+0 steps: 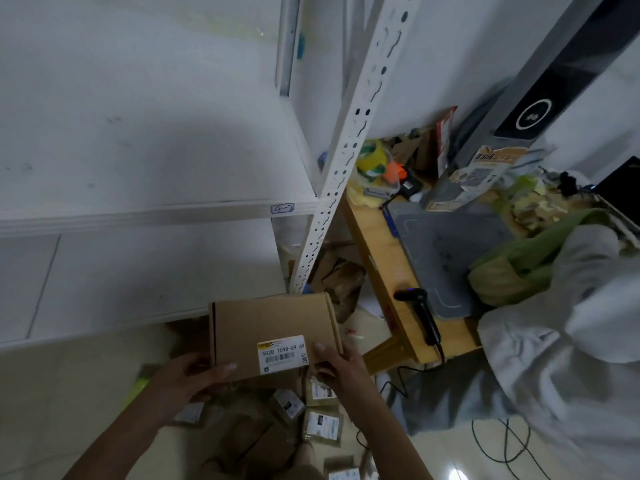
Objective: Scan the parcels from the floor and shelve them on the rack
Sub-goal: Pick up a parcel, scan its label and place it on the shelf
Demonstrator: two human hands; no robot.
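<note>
**Bare hands, uncovered forearms**

Two bare hands are shown: the left hand (194, 375) and the right hand (341, 367). Each is carried on an unsleeved forearm, the left forearm (138, 424) and the right forearm (384, 427). Short-trimmed nails are seen on both thumbs.

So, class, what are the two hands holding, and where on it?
A flat brown cardboard box: left hand grips its near-left corner, right hand its near-right corner.
</note>
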